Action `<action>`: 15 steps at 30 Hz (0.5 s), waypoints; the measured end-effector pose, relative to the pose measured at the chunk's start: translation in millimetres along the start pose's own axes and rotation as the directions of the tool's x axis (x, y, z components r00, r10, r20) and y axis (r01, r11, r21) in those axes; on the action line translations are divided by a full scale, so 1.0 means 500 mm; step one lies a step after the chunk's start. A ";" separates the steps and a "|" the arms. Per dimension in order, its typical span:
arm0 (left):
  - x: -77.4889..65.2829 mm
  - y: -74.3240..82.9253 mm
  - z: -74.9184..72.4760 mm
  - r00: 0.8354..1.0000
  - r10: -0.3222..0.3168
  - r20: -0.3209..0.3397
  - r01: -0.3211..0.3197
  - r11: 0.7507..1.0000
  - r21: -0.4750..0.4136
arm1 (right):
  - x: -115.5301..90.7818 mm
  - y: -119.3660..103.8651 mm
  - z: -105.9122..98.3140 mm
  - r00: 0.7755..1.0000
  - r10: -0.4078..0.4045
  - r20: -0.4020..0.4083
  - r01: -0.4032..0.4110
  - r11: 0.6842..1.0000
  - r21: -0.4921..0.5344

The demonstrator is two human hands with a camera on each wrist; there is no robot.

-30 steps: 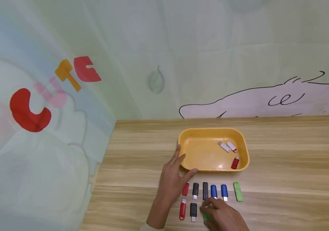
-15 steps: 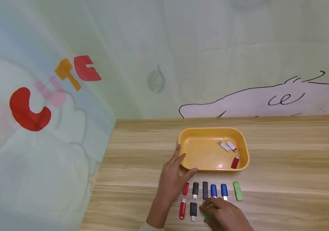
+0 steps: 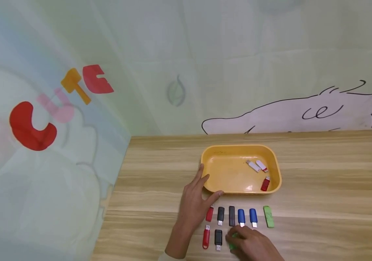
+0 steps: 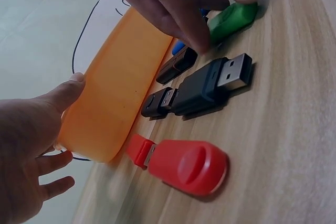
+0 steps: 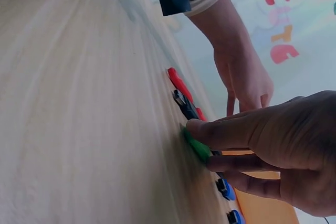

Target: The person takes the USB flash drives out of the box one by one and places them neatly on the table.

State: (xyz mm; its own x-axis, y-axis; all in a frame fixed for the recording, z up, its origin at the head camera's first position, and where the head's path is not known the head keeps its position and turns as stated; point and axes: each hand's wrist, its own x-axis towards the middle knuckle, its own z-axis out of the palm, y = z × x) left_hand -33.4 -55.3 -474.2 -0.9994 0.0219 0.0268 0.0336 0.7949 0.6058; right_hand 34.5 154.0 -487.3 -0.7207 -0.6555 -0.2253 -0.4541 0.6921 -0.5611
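At the front of the table my right hand (image 3: 254, 243) pinches a green USB stick (image 4: 233, 20), thumb at one end and fingertips at the other. The stick lies low at the tabletop, partly hidden by the fingers. My left hand (image 3: 193, 204) has its fingers spread at the left end of a yellow plastic tray (image 3: 225, 175), the thumb against its front side. Left of the right hand lie a black USB stick (image 3: 218, 237) and a red USB stick (image 3: 206, 237), both flat.
A back row holds another red stick (image 3: 209, 214), two dark ones, two blue ones (image 3: 253, 215) and a light green one (image 3: 269, 216). Inside the tray, at its right, are two white sticks (image 3: 253, 166) and a dark red one (image 3: 265, 183). A printed cloth (image 3: 159, 72) hangs behind the table.
The right hand's fingers have shifted slightly on the green USB stick, which has moved a little between them. The left hand stays at the tray.
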 end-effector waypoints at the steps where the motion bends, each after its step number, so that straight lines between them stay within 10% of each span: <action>1: 0.000 0.000 0.000 1.000 -0.004 0.000 0.004 1.000 -0.003 | 0.001 0.000 0.002 1.000 -0.005 -0.003 0.005 1.000 0.008; 15: -0.001 -0.005 0.001 1.000 0.020 -0.012 -0.020 0.999 -0.030 | 0.005 0.007 0.007 0.997 -0.072 0.026 0.074 0.996 -0.051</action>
State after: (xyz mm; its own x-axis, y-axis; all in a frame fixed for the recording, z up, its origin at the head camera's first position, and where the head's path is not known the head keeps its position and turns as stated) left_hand -33.2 -56.9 -476.1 -0.9984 0.0306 0.0484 0.0543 0.7755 0.6290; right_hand 33.1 153.7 -492.4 -0.6719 -0.7117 -0.2051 -0.5322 0.6565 -0.5346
